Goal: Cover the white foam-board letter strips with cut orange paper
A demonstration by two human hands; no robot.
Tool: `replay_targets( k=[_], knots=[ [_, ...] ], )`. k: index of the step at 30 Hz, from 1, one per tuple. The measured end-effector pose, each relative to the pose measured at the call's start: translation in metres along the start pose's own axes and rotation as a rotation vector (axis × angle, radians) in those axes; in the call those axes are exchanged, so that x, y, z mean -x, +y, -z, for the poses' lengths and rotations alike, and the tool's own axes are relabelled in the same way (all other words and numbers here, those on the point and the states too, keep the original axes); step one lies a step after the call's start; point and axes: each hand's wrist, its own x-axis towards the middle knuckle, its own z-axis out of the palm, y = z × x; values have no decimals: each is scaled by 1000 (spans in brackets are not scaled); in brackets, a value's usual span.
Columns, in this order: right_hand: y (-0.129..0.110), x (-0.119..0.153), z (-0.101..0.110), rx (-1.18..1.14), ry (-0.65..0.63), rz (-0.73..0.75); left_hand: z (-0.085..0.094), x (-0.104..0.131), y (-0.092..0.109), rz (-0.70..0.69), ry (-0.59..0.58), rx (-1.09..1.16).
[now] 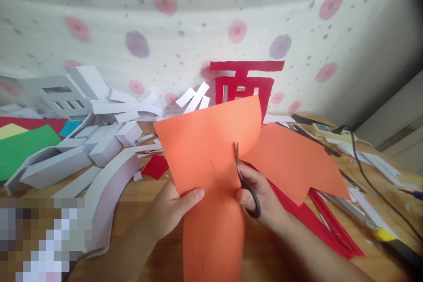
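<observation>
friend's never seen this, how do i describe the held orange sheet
Over the wooden table, find the left hand and the right hand with black-handled metal scissors. Between them is a curved orange paper sheet. Unlike the flat orange paper sheet lying at right, it is held up.

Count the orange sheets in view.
2: one orange sheet in the left hand, a second orange sheet lying beyond it on the right. Others may be hidden.
</observation>
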Motion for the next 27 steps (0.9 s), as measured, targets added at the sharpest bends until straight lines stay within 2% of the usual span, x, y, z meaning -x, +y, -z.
replay_targets(
  k=[6,14,23,25,27],
  knots=[
    [0,-2,-2,33,27,26,-2,-1,3,10,22,-21],
    [6,-1,0,70,82,34,-2,-1,2,-22,-6,-10],
    [6,0,4,294,149,36,0,-1,-4,-2,-10,71],
    [7,0,4,338,154,46,-1,0,-7,-1,10,130],
    [8,-1,5,376,160,52,-2,-1,-8,-12,85,205]
  ],
)
